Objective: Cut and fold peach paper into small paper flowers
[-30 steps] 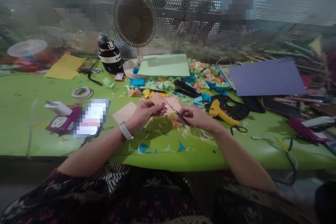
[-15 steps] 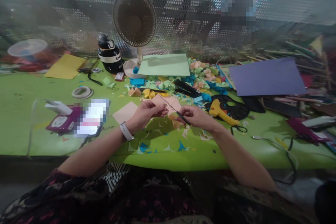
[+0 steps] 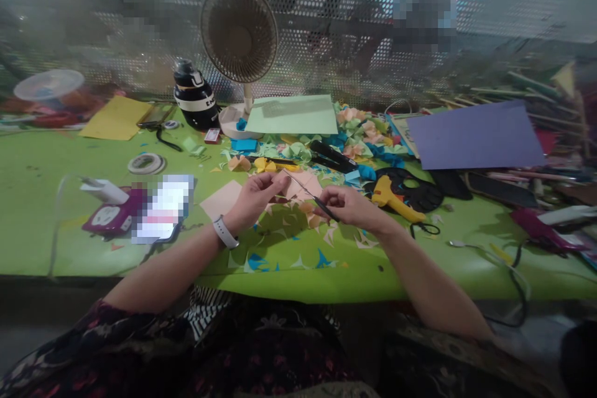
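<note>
My right hand (image 3: 342,202) is closed round the dark handle of a thin tool with a slender metal shaft (image 3: 303,187), slanting up to the left. My left hand (image 3: 263,193) is pinched near the tool's tip, thumb against fingers; whatever lies between them is too small to make out. Just behind the shaft lies pale pink paper (image 3: 308,180). Another pink sheet (image 3: 220,199) sits left of my left hand. Cut paper scraps (image 3: 321,258) in pink and blue are scattered below my hands, and a curled peach paper piece (image 3: 311,216) is beside the handle.
Behind my hands are a heap of folded paper pieces (image 3: 368,130), a black stapler (image 3: 333,157) and a fan (image 3: 240,34). A yellow glue gun (image 3: 396,200) lies to the right. Phone (image 3: 163,208), tape roll (image 3: 146,163) and black bottle (image 3: 193,99) stand left.
My left thumb and fingers have shifted slightly, the thumb now pointing up towards the tool's tip. My right hand and the tool have hardly moved.
</note>
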`<state>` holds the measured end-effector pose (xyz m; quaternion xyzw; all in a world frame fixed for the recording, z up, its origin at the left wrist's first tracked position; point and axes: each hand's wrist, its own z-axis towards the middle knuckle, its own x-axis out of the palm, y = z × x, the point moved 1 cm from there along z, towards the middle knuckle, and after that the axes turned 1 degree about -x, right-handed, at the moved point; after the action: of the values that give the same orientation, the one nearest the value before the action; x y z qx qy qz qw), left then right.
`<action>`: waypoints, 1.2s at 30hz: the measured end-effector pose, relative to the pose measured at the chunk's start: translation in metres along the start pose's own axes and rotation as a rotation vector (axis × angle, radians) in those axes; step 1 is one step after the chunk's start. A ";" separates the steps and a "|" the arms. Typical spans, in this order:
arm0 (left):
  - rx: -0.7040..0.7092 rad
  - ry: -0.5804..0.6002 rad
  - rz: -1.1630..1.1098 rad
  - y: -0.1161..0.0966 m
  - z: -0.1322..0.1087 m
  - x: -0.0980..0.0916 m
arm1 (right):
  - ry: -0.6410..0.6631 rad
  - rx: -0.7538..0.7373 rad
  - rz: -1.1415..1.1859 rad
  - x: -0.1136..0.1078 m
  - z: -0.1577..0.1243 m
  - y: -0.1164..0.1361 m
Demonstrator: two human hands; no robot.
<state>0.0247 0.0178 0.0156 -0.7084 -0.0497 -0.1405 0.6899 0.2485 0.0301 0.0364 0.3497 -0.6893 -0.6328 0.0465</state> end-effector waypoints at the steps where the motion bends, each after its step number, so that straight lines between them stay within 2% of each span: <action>1: -0.001 0.001 0.007 0.000 0.000 0.000 | -0.002 -0.003 0.001 0.000 0.000 0.001; 27: -0.038 0.027 -0.045 0.006 0.001 0.000 | 0.005 0.046 0.043 0.005 0.000 0.006; 32: -0.092 -0.037 -0.232 0.002 0.002 0.003 | 0.018 0.060 0.037 0.005 0.002 0.003; 36: -0.173 -0.031 -0.374 -0.001 0.002 0.006 | 0.050 0.082 0.040 0.007 0.004 0.000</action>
<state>0.0302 0.0193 0.0186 -0.7457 -0.1788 -0.2589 0.5874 0.2414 0.0297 0.0336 0.3531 -0.7203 -0.5938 0.0623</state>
